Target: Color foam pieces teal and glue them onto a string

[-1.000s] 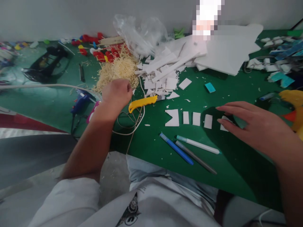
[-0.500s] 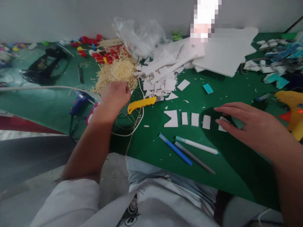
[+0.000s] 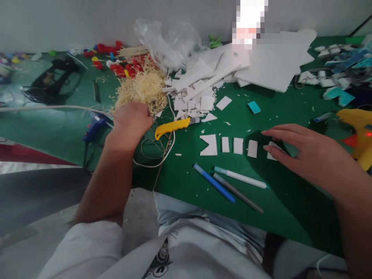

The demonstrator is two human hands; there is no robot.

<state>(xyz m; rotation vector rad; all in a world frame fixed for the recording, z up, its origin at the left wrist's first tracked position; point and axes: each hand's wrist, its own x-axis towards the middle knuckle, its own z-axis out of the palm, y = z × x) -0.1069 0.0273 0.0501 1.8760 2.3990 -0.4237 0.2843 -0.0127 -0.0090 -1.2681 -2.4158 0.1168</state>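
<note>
The print (image 3: 163,252) on your shirt (image 3: 130,263) is too small to read, your left hand (image 3: 132,119) curls beside the shavings (image 3: 151,85), its grip hidden, and your right hand (image 3: 308,151), thumb and fingers parted, is over the row's rightmost white piece (image 3: 271,155), inward from the near edge of the counter (image 3: 290,209).

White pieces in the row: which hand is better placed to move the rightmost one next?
Probably the right hand: its fingers are at that white piece, while the left hand is curled beside the straw.
</note>
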